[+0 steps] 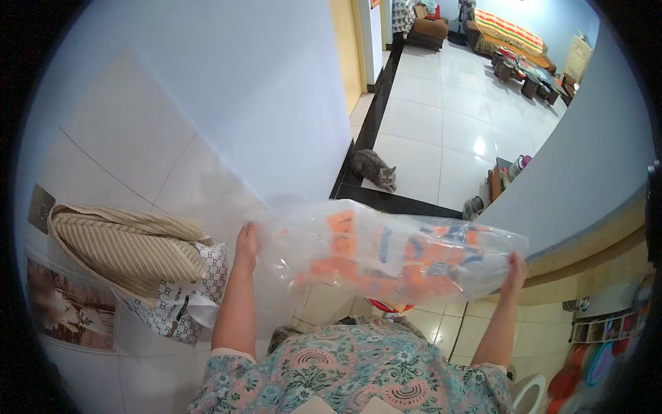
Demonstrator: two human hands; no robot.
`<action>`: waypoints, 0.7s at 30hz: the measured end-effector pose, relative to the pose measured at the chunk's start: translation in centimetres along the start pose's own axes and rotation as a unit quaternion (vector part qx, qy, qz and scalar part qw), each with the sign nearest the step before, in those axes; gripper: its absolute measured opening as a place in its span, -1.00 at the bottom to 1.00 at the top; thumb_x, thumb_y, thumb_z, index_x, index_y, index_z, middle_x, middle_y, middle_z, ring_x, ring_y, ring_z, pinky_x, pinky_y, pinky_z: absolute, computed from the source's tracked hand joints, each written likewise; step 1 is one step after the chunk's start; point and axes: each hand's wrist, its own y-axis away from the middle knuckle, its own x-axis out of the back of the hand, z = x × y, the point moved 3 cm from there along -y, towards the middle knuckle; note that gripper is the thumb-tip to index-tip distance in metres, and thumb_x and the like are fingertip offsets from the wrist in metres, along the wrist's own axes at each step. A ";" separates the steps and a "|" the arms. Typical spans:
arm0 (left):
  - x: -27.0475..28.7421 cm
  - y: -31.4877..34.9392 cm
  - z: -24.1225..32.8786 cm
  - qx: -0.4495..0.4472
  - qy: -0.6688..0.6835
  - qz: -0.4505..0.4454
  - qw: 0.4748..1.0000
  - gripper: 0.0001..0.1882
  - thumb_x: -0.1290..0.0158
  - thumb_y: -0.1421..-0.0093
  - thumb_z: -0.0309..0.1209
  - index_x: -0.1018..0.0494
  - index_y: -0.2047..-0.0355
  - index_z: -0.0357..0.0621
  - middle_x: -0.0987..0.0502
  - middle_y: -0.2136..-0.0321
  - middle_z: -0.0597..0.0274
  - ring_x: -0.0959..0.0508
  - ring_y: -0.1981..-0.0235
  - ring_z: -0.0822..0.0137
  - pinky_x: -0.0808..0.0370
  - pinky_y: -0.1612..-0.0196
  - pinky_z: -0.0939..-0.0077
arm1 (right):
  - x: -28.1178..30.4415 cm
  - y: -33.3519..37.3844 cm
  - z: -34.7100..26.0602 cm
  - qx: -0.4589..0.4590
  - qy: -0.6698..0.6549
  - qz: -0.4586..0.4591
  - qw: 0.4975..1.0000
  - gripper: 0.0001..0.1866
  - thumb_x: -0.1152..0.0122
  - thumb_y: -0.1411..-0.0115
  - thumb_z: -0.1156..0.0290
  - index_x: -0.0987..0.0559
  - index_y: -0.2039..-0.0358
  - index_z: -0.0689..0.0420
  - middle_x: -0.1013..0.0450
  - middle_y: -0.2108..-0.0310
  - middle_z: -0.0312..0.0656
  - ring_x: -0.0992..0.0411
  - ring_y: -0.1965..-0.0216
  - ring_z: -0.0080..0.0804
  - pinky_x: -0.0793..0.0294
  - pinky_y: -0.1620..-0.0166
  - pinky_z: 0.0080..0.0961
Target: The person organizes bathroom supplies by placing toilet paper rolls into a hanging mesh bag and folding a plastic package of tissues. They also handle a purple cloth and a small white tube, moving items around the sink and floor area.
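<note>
Stretched out between my hands is a large translucent plastic bag [407,252] with orange and blue print. My left hand [247,241] grips its left end, and my right hand [514,270] grips the right end. The bag is held up in front of my body, wide and crinkled, with light glinting on its folds. Below it, part of a red-rimmed round thing [389,306] shows on the tiled floor; the bag hides the rest.
To my left hang a striped beige towel [131,238] and a white patterned bag [169,310]. A grey cat [374,170] lies by the dark doorway strip [403,200]. Shelves with red and blue basins [572,372] stand at lower right. A sofa [507,34] and low table [524,69] are far off.
</note>
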 end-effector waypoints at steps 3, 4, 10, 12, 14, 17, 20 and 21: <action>0.4 -1.4 -2.0 -0.046 -0.248 -0.007 0.968 -0.59 0.18 -0.28 -0.12 -0.39 0.11 -0.22 -0.50 0.38 0.29 -0.48 0.43 0.33 -0.44 0.35 0.43 | 3.4 -2.4 -3.7 0.069 0.124 0.051 0.989 -0.74 -0.19 -0.12 0.24 -0.53 0.36 0.21 -0.39 0.43 -0.32 -0.31 0.40 -0.55 -0.34 0.29 -0.65; 0.6 -2.3 -3.1 -0.043 -0.237 -0.013 0.970 -0.61 0.16 -0.28 -0.13 -0.40 0.13 -0.20 -0.50 0.42 0.30 -0.47 0.46 0.35 -0.43 0.39 0.45 | 4.2 -2.9 -4.4 0.077 0.142 0.054 0.985 -0.71 -0.20 -0.12 0.24 -0.53 0.31 0.23 -0.39 0.40 -0.30 -0.31 0.39 -0.55 -0.36 0.30 -0.66; -1.1 -1.1 0.5 0.108 -0.006 -0.123 0.986 -0.65 0.02 -0.20 -0.19 -0.40 0.15 -0.20 -0.49 0.46 0.36 -0.42 0.53 0.52 -0.35 0.55 0.62 | 4.8 -3.0 -10.6 0.008 0.266 0.109 0.958 -0.61 -0.18 -0.13 0.13 -0.52 0.54 0.26 -0.34 0.62 -0.30 -0.23 0.55 -0.59 -0.27 0.48 -0.61; -0.4 -1.2 1.0 0.138 0.076 -0.191 0.969 -0.63 -0.03 -0.18 -0.22 -0.39 0.11 -0.21 -0.50 0.44 0.36 -0.41 0.53 0.57 -0.31 0.58 0.68 | 5.0 -3.7 -11.0 0.022 0.322 0.152 0.934 -0.57 -0.17 -0.12 0.05 -0.53 0.44 0.24 -0.33 0.58 -0.33 -0.23 0.55 -0.57 -0.23 0.47 -0.61; -0.8 -1.7 0.4 0.065 -0.025 -0.167 0.983 -0.69 0.00 -0.20 -0.23 -0.42 0.15 -0.17 -0.48 0.44 0.38 -0.42 0.55 0.54 -0.35 0.53 0.67 | 5.4 -4.7 -11.5 0.027 0.370 0.161 0.915 -0.53 -0.14 -0.13 0.03 -0.52 0.34 0.28 -0.37 0.50 -0.29 -0.25 0.55 -0.57 -0.22 0.49 -0.61; -3.4 -1.0 1.0 -0.103 -0.149 -0.169 0.969 -0.73 0.01 -0.20 -0.25 -0.45 0.21 -0.17 -0.48 0.43 0.38 -0.43 0.51 0.54 -0.37 0.46 0.66 | 5.8 -6.4 -12.5 0.025 0.384 0.128 0.914 -0.48 -0.11 -0.15 0.06 -0.49 0.17 0.34 -0.46 0.33 -0.18 -0.32 0.47 -0.54 -0.28 0.47 -0.61; -4.2 0.8 2.7 -0.134 -0.267 -0.129 0.946 -0.74 0.00 -0.18 -0.25 -0.48 0.23 -0.16 -0.52 0.40 0.28 -0.44 0.47 0.47 -0.39 0.39 0.58 | 4.9 -6.2 -14.6 0.042 0.309 0.102 0.945 -0.43 -0.10 -0.15 0.03 -0.44 0.05 0.31 -0.45 0.29 -0.21 -0.35 0.36 -0.49 -0.32 0.37 -0.60; -3.9 0.9 3.1 -0.118 -0.306 -0.107 0.939 -0.74 -0.01 -0.18 -0.24 -0.49 0.24 -0.15 -0.53 0.39 0.24 -0.45 0.47 0.44 -0.40 0.37 0.54 | 4.7 -5.7 -15.4 0.062 0.285 0.105 0.951 -0.44 -0.10 -0.15 0.05 -0.45 0.06 0.30 -0.45 0.31 -0.23 -0.34 0.38 -0.52 -0.31 0.38 -0.62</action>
